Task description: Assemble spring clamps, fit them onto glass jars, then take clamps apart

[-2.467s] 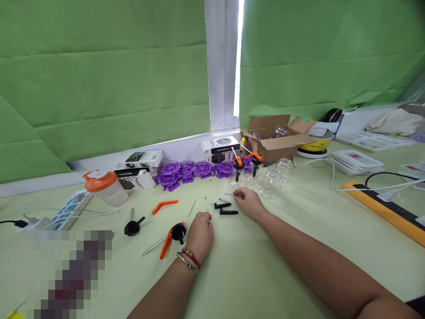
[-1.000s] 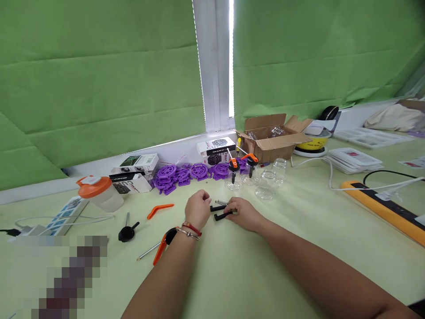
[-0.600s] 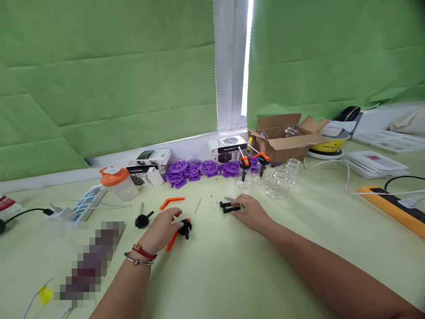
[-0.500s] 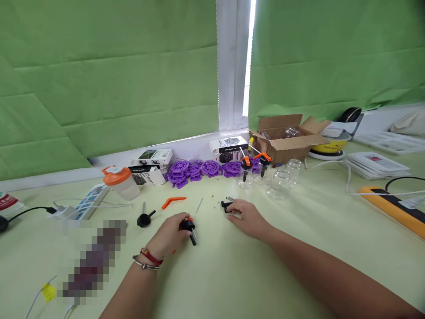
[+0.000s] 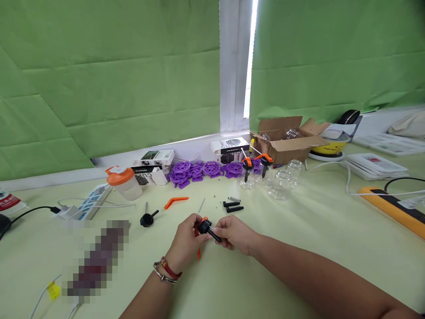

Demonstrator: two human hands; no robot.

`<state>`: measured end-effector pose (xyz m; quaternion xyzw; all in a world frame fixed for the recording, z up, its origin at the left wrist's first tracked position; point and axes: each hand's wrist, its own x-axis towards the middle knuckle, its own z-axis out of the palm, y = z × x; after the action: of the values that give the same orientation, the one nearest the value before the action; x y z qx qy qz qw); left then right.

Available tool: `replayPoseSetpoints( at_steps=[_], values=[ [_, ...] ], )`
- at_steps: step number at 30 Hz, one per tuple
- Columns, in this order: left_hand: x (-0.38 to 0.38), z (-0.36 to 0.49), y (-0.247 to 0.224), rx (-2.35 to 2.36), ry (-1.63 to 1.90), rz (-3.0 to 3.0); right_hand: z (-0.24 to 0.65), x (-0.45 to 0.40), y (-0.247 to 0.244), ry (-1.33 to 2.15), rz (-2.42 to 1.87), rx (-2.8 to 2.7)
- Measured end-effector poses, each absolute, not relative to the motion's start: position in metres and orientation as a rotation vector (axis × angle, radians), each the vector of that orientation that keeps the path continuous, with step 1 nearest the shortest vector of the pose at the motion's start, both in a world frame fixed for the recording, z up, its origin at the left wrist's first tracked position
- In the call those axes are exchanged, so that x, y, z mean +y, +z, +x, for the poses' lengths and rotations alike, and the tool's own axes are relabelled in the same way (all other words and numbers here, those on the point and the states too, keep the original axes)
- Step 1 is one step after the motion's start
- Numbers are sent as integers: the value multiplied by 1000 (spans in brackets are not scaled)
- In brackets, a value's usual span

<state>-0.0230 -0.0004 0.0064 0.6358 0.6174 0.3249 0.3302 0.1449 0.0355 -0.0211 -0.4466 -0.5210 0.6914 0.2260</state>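
"Where does that piece sit in your grip?"

"My left hand point(image 5: 190, 239) is closed on the round black plastic cap with orange parts point(image 5: 204, 226), thumb on the near side, fingers behind."

"And the other hand?"

"My right hand point(image 5: 237, 235) is nearly closed beside the cap's black stem point(image 5: 214, 235); I cannot tell whether it grips anything."

"What's beyond?"

"Two slim black plastic pieces point(image 5: 234, 209) and coiled metal springs point(image 5: 234, 199) on the pale green table point(image 5: 265, 283)."

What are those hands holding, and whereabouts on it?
The left hand grips the black-and-orange part by its round black head; the right hand is at its stem.
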Motion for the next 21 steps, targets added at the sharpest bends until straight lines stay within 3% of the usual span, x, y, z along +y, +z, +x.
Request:
replayPoseSetpoints(
  at_steps=[5, 11, 16, 21],
  values=[
    [3, -18, 8, 1394, 1004, 1372, 143, 36, -30, 1778, -1287, -1509],
    [7, -13, 0, 1370, 1053, 999, 144, 36, -31, 1187, -1351, -1868],
    [7, -15, 3, 1286, 1016, 1006, 150, 41, -30, 1484, -1215, -1890],
    [10, -15, -2, 1250, 1004, 991, 150, 43, -34, 1465, -1202, -1869]
  ],
)
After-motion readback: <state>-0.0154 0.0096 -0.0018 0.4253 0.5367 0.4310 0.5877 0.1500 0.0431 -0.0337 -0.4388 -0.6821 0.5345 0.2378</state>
